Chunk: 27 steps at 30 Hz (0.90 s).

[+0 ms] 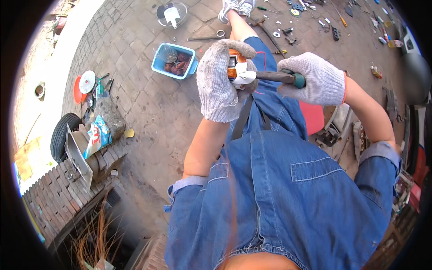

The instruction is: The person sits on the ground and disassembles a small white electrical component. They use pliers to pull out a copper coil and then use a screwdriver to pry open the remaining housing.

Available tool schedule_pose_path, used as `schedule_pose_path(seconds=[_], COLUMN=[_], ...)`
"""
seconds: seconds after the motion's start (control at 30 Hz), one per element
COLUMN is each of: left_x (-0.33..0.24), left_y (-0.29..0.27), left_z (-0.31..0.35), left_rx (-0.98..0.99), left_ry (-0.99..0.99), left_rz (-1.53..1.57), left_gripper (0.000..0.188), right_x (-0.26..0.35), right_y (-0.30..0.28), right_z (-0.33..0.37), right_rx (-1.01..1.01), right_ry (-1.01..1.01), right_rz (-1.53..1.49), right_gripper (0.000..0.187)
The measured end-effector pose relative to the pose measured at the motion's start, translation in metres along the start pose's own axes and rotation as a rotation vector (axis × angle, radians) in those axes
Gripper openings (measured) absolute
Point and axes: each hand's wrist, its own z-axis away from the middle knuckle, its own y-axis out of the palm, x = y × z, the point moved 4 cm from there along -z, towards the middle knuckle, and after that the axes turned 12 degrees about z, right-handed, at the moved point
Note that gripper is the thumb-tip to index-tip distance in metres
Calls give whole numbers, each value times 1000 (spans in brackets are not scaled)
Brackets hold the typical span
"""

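My left hand, in a whitish knitted work glove, is wrapped round a small orange, copper-coloured part with a squarish opening. It looks like a wound motor part, but the glove hides much of it. A white strip sticks out from its right side. My right hand, gloved the same way, grips the dark green handle of a flat-bladed tool, perhaps a chisel or file. The tool lies level and its grey blade reaches left to the white strip; the strip hides the tip. Thin red wire shows behind the part.
A light blue basin with reddish-brown pieces stands on the paving at far left. Beyond it is a round dish. A hammer lies near my shoes. Scattered tools and scrap cover the far right. A tyre stands by low brickwork on the left.
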Motion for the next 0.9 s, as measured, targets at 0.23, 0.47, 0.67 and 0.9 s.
schedule_pose_path(seconds=[0.23, 0.47, 0.67, 0.9], left_x=[-12, -25, -15, 13], left_y=[-9, -36, -40, -37], left_z=[-6, -2, 21, 28], left_rx=[127, 227, 260, 712], left_ry=[476, -128, -725, -981], left_rz=[-180, -313, -177, -62], left_gripper=[58, 72, 75, 68], right_x=[12, 2, 6, 7], right_y=[30, -5, -24, -37], right_z=[-6, 7, 4, -3], right_rx=[-580, -736, -532, -622], right_ry=[108, -66, -207, -440], right_rz=[197, 652, 789, 845], right_gripper=[26, 32, 45, 42])
